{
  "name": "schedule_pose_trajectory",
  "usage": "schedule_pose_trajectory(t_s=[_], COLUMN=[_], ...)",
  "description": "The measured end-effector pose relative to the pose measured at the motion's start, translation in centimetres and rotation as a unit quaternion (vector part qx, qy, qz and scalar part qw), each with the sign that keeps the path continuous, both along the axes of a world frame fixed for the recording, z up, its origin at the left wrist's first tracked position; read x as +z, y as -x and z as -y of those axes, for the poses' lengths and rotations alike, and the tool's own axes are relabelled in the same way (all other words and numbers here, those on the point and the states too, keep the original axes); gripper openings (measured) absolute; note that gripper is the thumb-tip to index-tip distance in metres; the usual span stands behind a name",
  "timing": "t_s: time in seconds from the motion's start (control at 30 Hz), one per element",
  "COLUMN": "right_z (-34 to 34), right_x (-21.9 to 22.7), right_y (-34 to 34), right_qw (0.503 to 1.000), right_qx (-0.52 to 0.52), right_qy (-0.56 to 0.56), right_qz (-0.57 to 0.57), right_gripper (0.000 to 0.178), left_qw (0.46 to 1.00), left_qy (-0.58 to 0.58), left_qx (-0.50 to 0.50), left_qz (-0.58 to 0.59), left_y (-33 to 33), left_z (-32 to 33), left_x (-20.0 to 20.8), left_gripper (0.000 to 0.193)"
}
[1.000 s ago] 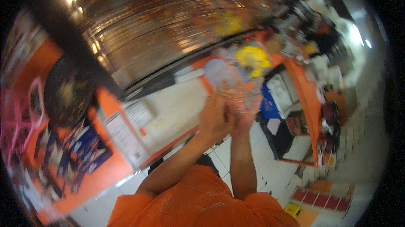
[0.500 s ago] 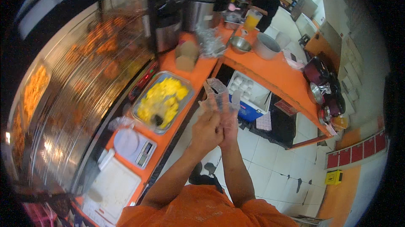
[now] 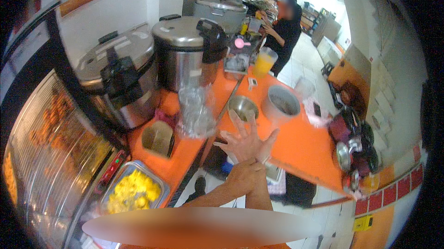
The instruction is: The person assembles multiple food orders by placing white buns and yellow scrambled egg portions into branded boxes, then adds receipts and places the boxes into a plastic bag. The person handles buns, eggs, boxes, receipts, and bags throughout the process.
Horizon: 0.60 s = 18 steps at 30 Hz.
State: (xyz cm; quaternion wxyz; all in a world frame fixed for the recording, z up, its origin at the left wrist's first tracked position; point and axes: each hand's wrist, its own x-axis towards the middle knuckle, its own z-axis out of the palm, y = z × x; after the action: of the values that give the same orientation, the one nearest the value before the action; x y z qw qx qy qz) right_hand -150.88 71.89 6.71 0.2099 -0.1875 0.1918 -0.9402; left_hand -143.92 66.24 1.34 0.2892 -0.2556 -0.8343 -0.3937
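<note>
My right hand is raised with its fingers spread wide, in a thin clear plastic glove. My left hand is wrapped around the right wrist, closed on the glove's cuff. Beyond the fingertips, a steel bowl and a round grey metal pot stand on the orange counter. Crumpled clear plastic bags lie left of my hands. A metal tray of yellow food pieces sits at lower left. A blurred patch hides my upper arms.
Two large rice cookers stand at the left, behind a brown container. A glass food display borders the left side. A pitcher of yellow liquid is farther back, near a co-worker in black. Dark pots line the right end.
My right fingers have pushed into the glove and spread out. My left hand has slid down to the right wrist. The view has tilted up toward the rice cookers.
</note>
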Motion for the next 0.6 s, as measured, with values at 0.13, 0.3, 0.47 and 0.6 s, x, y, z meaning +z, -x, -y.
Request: schedule_pose_trajectory(t_s=[0.13, 0.3, 0.47, 0.6], right_z=[1.5, -0.1, -2.9, -5.1], right_x=[3.4, 5.2, 2.2, 0.7], right_y=[9.3, 21.1, 31.0, 34.6], right_qw=[0.992, 0.975, 0.833, 0.988], right_qx=[-0.022, -0.151, -0.446, -0.132], right_qy=[-0.019, 0.067, -0.318, -0.021], right_qz=[0.124, 0.151, -0.076, -0.075], right_gripper=[0.086, 0.088, 0.036, 0.024], left_qw=[0.978, 0.971, 0.975, 0.899], left_qy=[-0.008, 0.025, 0.171, 0.372], left_qx=[-0.191, -0.237, -0.138, 0.158], left_qz=[-0.081, 0.007, 0.031, -0.168], left_y=[11.3, 20.6, 30.1, 39.3], left_z=[-0.2, 1.9, 8.9, 19.2], left_x=[0.7, 5.1, 15.2, 22.5], left_gripper=[0.013, 0.023, 0.036, 0.044])
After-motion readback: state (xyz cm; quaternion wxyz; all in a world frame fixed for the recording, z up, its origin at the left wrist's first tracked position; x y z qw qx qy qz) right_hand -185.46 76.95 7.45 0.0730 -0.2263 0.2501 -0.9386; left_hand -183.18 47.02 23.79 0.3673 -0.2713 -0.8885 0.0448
